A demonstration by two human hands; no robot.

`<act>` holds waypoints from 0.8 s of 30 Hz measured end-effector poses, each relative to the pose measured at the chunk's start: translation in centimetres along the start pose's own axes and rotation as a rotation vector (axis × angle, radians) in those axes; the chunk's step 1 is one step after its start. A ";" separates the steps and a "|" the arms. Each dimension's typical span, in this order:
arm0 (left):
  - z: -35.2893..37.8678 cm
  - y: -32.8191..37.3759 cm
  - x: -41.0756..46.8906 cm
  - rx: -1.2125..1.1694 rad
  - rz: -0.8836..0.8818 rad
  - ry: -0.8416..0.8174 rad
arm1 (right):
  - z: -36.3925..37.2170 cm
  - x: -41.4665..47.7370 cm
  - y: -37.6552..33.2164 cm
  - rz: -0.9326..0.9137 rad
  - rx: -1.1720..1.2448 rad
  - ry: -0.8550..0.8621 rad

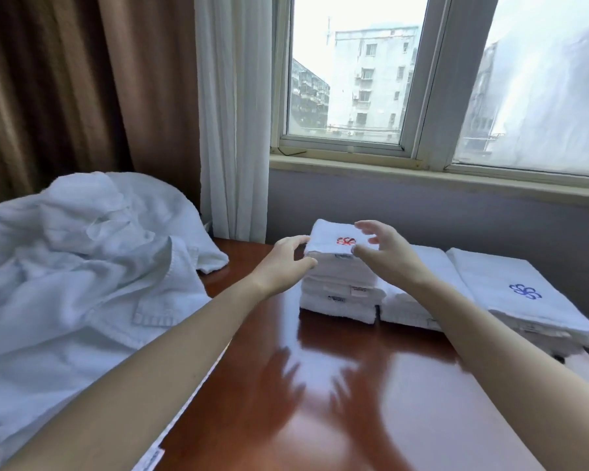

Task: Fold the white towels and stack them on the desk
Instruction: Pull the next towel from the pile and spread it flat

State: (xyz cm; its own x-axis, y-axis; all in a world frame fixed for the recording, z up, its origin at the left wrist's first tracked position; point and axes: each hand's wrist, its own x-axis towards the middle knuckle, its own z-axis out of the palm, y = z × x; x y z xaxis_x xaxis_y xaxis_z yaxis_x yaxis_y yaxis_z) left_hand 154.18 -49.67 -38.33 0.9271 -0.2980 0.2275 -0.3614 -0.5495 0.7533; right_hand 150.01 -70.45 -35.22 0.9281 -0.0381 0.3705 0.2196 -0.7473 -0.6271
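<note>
Left hand (288,258) and right hand (385,246), fingers loose, gripping nothing, flank top towel (330,239) of folded stack (340,294) on table (320,402). More stacks (510,290) right of right hand; unfolded heap (82,266) left of left hand. Likely about midway.

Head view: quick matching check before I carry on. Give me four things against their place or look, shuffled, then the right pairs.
Things:
1. red-logo towel
2. blue-logo towel
3. unfolded white laundry
4. desk

Place or look:
A. glossy red-brown
B. crumpled heap at the left
C. top of the tallest stack
D. top of the stack at the far right

Pairs: 1-C, 2-D, 3-B, 4-A.
</note>
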 end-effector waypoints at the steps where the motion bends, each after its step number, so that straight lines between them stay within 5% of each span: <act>1: -0.5 0.1 -1.3 0.017 0.016 0.019 | 0.2 -0.7 -0.9 -0.050 -0.012 -0.012; 15: -12.4 -10.3 -18.8 0.372 -0.224 0.159 | 12.2 -7.8 -10.2 -0.415 -0.159 -0.392; 20: -13.8 -13.4 -22.7 0.452 -0.384 0.042 | 17.4 -9.5 -11.3 -0.423 -0.162 -0.536; 24: -12.5 -14.6 -23.6 0.607 -0.338 0.019 | 20.2 -10.4 -11.3 -0.371 -0.192 -0.635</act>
State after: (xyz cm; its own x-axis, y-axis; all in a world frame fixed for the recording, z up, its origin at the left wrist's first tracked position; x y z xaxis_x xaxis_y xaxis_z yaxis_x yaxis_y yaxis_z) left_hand 138.81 -24.89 -46.97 0.9982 -0.0234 0.0559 -0.0395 -0.9507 0.3077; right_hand 143.90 -48.23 -45.81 0.8110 0.5842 0.0316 0.5489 -0.7410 -0.3869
